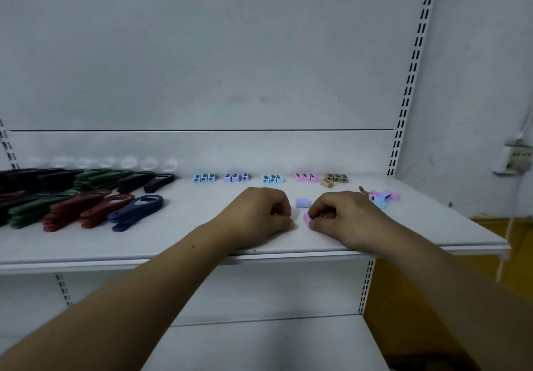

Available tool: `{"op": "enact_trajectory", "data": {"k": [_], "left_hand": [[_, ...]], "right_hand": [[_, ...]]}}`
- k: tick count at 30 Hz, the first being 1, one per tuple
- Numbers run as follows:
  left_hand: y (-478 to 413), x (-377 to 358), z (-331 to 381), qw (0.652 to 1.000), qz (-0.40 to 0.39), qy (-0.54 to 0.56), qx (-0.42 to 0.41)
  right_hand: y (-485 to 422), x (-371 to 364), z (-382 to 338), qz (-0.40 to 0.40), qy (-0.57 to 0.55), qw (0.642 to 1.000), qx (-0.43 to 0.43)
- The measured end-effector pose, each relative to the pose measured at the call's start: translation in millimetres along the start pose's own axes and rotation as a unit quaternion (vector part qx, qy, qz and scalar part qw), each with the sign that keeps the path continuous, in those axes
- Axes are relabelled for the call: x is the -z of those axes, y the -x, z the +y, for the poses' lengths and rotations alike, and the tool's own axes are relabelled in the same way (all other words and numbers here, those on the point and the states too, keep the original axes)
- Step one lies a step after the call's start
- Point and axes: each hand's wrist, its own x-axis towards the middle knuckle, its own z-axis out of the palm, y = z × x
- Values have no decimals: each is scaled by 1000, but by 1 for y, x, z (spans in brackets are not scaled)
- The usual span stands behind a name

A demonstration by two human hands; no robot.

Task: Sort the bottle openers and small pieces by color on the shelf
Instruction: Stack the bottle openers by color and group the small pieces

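Head, right hand [346, 215] pinches piece [307, 217] (pink)

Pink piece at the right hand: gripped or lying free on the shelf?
Gripped. The right hand pinches the pink piece, curled round one end; whether it also touches the shelf cannot tell.

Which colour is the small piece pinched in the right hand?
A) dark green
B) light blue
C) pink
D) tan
C: the right hand pinches a pink piece at its fingertips, just in front of the loose lilac piece lying on the shelf.
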Motion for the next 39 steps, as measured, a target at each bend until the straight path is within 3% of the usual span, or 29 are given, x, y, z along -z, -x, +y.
{"op": "enact_trajectory", "data": {"k": [8, 11, 12, 15, 26, 35, 39], "left_hand": [[-3, -1, 6, 1000, -15, 22, -4], [-7, -4, 12, 998, -40, 40, -1], [-9, -5, 12, 998, -49, 39, -6], [-12, -8, 11, 998, -57, 23, -23], [-9, -6, 3, 999, -40, 9, -26], [-11, -9, 0, 1000, -8, -5, 14], [-10, -9, 1, 1000, 1, 6, 17]], "right_hand": [[2, 4, -1, -15, 22, 999, 43], [-16, 29, 33, 126, 39, 991, -37], [-22, 40, 47, 136, 71, 984, -92], [-25, 54, 76, 19, 164, 963, -215], [-26, 36, 55, -3, 41, 995, -92], [-32, 17, 33, -16, 182, 983, -11], [-27, 9, 25, 13, 150, 986, 67]]}}
